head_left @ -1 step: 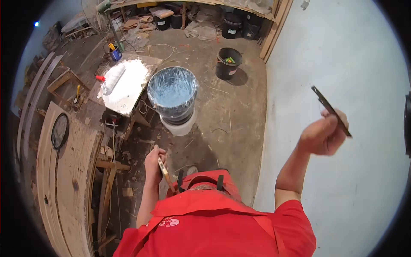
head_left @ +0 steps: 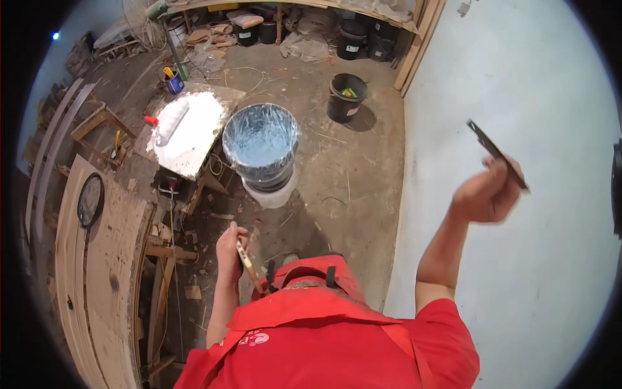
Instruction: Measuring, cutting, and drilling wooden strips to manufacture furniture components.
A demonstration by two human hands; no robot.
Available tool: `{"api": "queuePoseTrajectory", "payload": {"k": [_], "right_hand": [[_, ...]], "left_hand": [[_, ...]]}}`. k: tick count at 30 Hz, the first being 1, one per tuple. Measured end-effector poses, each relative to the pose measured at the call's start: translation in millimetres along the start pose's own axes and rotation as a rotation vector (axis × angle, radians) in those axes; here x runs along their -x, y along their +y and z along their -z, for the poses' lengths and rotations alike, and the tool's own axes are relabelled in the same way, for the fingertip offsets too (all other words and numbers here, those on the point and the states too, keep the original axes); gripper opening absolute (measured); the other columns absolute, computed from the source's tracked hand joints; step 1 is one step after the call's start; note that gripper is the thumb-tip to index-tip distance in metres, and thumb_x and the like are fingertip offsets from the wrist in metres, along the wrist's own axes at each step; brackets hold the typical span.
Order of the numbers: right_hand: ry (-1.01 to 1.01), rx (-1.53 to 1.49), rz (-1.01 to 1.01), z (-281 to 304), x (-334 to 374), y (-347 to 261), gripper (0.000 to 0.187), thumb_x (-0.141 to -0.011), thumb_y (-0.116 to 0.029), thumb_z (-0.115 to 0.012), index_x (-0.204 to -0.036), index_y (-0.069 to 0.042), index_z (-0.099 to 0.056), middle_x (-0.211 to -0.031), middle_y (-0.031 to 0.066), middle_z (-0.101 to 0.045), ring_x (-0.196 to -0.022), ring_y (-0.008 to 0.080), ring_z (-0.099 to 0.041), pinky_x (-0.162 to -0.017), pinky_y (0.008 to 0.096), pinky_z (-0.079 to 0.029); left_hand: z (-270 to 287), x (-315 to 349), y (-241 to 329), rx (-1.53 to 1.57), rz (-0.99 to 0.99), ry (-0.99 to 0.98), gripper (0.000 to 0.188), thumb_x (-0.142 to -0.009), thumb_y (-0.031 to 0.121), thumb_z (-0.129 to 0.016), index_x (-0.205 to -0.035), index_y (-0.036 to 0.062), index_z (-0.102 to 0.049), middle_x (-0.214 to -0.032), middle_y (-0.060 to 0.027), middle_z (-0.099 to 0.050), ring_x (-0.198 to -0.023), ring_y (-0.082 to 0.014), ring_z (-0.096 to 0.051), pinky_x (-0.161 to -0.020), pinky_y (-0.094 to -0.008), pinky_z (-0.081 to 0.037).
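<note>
Out to the right, my right hand (head_left: 483, 194) is closed round a flat, dark plastering trowel (head_left: 494, 150), seen nearly edge-on against the pale wall (head_left: 544, 272). Its grip is hidden by my fingers. Low on the left, my left hand (head_left: 230, 249) wraps a slim tool with a light wooden handle (head_left: 246, 260). The tool slants down toward my red clothing, and its kind cannot be made out. Ahead of that hand stands a plastic-lined bucket (head_left: 291, 152) with bluish-grey wet material inside, set on a white base (head_left: 272, 199).
Left of the bucket, a low table (head_left: 227, 94) bears white material and a red-handled tool (head_left: 152, 120). A dark bucket (head_left: 337, 111) stands farther off near the wall. Along the left lie wooden boards (head_left: 116, 259) with a round black-rimmed object (head_left: 91, 200). Debris litters the floor.
My right hand and the trowel have risen slightly up the picture and a little left along the wall. My left hand has barely shifted, still holding its tool.
</note>
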State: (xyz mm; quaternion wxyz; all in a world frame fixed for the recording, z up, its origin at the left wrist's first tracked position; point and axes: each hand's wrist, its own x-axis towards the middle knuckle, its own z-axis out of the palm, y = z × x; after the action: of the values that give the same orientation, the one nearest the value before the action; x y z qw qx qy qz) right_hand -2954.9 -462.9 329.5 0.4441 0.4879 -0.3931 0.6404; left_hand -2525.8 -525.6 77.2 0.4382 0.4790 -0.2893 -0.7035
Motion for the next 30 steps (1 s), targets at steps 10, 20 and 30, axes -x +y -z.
{"api": "queuePoseTrajectory", "payload": {"k": [10, 20, 30], "right_hand": [[-0.767, 0.273, -0.770, -239, 287, 339, 0.027, -0.094, -0.025, -0.068, -0.095, 0.001, -0.062, -0.090, 0.0214, -0.069, -0.085, 0.0393, -0.067, -0.078, 0.0488, -0.051], [-1.674, -0.887, -1.189, -124, 361, 26, 0.019, -0.100, -0.021, -0.068, -0.104, -0.003, -0.073, -0.080, 0.0068, -0.072, -0.070, 0.0120, -0.065, -0.067, 0.0302, -0.054], [-2.149, -1.368, -0.893, -169, 322, -115, 0.027, -0.102, -0.024, -0.067, -0.092, 0.001, -0.068, -0.080, 0.0088, -0.073, -0.071, 0.0129, -0.065, -0.068, 0.0305, -0.053]], "left_hand": [[-9, -31, -3, 0.081, -0.205, 0.613, 0.036, -0.108, 0.034, -0.056, -0.088, 0.0053, -0.063, -0.057, 0.0050, -0.040, -0.047, -0.0070, -0.037, -0.046, -0.0265, -0.030], [-29, 17, -34, -0.336, -0.243, 1.060, 0.029, -0.105, 0.022, -0.055, -0.090, 0.0017, -0.069, -0.079, 0.0024, -0.056, -0.073, -0.0072, -0.049, -0.067, -0.0251, -0.039], [-14, 25, -8, -0.215, -0.427, 1.077, 0.030, -0.110, 0.025, -0.053, -0.094, 0.0026, -0.067, -0.071, 0.0053, -0.051, -0.065, -0.0036, -0.045, -0.058, -0.0236, -0.036]]}}
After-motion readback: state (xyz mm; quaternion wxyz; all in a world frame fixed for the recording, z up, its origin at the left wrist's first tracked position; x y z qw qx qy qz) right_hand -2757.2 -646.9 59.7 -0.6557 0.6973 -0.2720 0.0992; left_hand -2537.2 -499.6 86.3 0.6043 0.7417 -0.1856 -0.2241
